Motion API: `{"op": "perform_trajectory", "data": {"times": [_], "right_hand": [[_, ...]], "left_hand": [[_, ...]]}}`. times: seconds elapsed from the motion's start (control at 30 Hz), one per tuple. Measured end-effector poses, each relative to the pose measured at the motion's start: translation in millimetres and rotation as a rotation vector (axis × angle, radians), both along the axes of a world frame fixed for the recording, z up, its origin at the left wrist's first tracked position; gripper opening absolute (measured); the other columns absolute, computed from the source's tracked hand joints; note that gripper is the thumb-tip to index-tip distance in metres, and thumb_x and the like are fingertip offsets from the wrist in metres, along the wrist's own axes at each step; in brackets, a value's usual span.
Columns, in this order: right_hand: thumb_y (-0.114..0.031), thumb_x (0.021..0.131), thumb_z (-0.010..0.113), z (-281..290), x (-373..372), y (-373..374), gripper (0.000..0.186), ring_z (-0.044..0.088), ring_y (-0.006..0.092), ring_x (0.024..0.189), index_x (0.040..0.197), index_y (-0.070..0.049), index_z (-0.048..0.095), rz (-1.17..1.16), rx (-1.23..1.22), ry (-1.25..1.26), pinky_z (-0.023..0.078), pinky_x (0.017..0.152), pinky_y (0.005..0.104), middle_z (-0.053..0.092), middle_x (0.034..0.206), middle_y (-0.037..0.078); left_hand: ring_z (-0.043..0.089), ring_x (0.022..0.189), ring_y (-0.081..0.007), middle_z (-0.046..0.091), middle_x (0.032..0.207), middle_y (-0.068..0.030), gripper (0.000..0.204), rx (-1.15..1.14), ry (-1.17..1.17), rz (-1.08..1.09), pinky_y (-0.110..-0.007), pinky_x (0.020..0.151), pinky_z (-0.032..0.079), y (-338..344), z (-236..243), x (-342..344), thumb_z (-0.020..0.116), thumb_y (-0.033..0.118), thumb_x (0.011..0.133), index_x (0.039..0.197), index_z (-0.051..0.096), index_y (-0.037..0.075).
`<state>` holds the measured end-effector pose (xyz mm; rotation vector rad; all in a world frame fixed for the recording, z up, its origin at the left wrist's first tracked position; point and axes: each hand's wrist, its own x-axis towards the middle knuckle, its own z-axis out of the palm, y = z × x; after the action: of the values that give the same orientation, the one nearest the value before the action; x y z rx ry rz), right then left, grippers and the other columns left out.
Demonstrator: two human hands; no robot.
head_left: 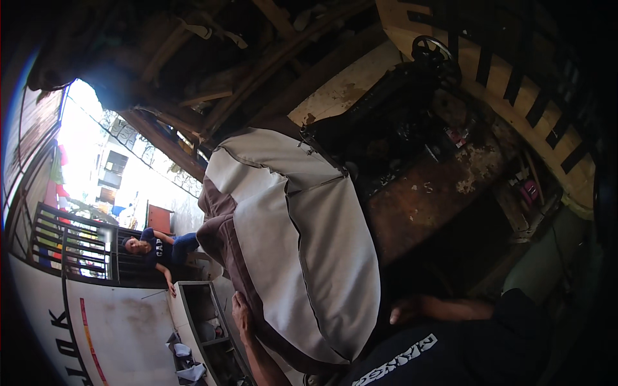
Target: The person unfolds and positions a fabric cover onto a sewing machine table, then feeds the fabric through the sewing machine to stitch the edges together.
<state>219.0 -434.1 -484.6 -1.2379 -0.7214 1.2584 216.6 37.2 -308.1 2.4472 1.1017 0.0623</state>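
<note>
A large sewn fabric cover (315, 238), light grey with dark seams and a brown strip along its left side, spreads across the middle. Its far end lies at the head of a black sewing machine (386, 116). My left hand (242, 316) grips the cover's brown edge at the lower left, the thumb hidden from sight. On the other side, my right hand (412, 310) rests close to the cover's near right edge, in shadow. I cannot make out its fingers well or whether it touches the fabric.
The machine's handwheel (434, 56) stands at the upper right, above a worn brown tabletop (418, 206). A pink object (530, 191) lies in a compartment at the right. To the left are a shelf unit (206, 315), a slatted railing (77, 244) and another person (158, 251).
</note>
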Motion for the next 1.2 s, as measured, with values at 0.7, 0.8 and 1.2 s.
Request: {"op": "perform_trajectory", "data": {"times": [0.7, 0.8, 1.2], "right_hand": [[-0.07, 0.091, 0.068, 132, 22, -74, 0.083, 0.067, 0.0333, 0.12, 0.128, 0.005, 0.068, -0.396, -0.471, -0.121, 0.047, 0.109, 0.0402, 0.072, 0.119, 0.026], [-0.046, 0.102, 0.068, 102, 23, -60, 0.047, 0.069, 0.0171, 0.104, 0.109, 0.0, 0.074, -0.872, 0.035, -0.014, 0.05, 0.097, 0.0337, 0.076, 0.105, 0.009], [-0.03, 0.104, 0.07, 103, 23, -55, 0.025, 0.053, 0.0029, 0.082, 0.095, -0.006, 0.07, -0.951, 0.039, 0.126, 0.046, 0.077, 0.0251, 0.062, 0.084, -0.007]], "left_hand": [[0.061, 0.114, -0.0539, 0.065, 0.123, -0.0327, 0.063, 0.467, 0.022, 0.165, -0.059, 0.098, 0.048, -34, -17, -5, 0.039, 0.054, 0.109, 0.13, 0.063, 0.0], [0.061, 0.111, -0.054, 0.063, 0.124, -0.033, 0.064, 0.496, -0.105, 0.141, -0.058, 0.096, 0.049, -69, -9, 19, 0.04, 0.055, 0.108, 0.128, 0.063, 0.0], [0.064, 0.083, -0.0282, 0.073, 0.09, -0.0193, 0.058, -0.094, -0.282, -0.082, -0.043, 0.083, 0.049, -122, 50, 47, 0.061, 0.048, 0.099, 0.108, 0.071, -0.009]]}}
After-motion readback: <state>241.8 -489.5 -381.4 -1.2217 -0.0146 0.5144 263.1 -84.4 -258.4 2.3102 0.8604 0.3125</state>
